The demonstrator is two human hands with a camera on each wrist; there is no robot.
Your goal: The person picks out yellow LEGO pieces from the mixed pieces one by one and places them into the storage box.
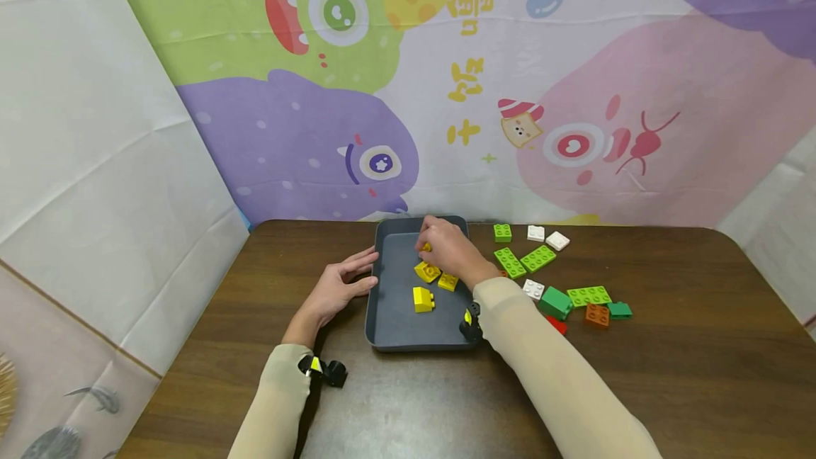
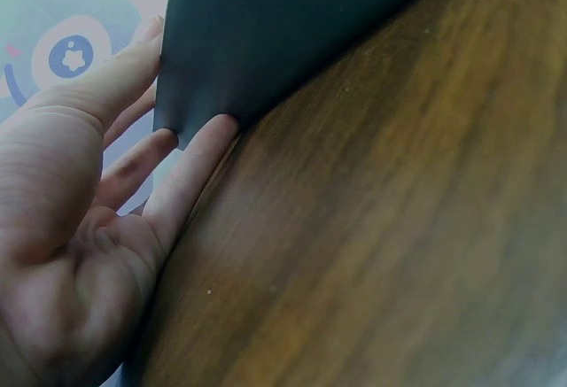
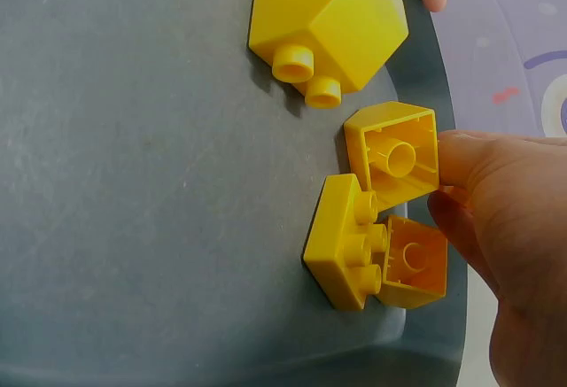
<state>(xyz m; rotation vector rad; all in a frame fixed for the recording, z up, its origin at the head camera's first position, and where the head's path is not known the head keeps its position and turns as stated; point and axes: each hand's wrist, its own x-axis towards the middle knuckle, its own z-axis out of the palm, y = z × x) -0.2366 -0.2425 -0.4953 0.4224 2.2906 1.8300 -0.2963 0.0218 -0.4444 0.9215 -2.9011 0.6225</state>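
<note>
A dark grey tray (image 1: 395, 328) lies on the table with yellow toy building bricks in it. My left hand (image 1: 334, 290) touches the tray's left side with fingers extended; in the left wrist view, its fingertips (image 2: 217, 130) meet the tray's outer wall. Over the far part of the tray, my right hand (image 1: 448, 245) pinches a small yellow brick (image 1: 426, 247), mostly covered by the fingers. Nearer lie a sloped yellow brick (image 1: 423, 299), a yellow brick with studs (image 3: 335, 243) and others with hollow undersides, one of them a yellow brick (image 3: 392, 152) right beside the right fingertips.
Right of the tray lie loose bricks: light green plates (image 1: 538, 258), white bricks (image 1: 533, 290), a dark green brick (image 1: 556, 302), an orange-brown brick (image 1: 597, 314) and a red brick (image 1: 557, 324) partly hidden by the right sleeve. A printed cloth (image 1: 472, 176) hangs behind the table.
</note>
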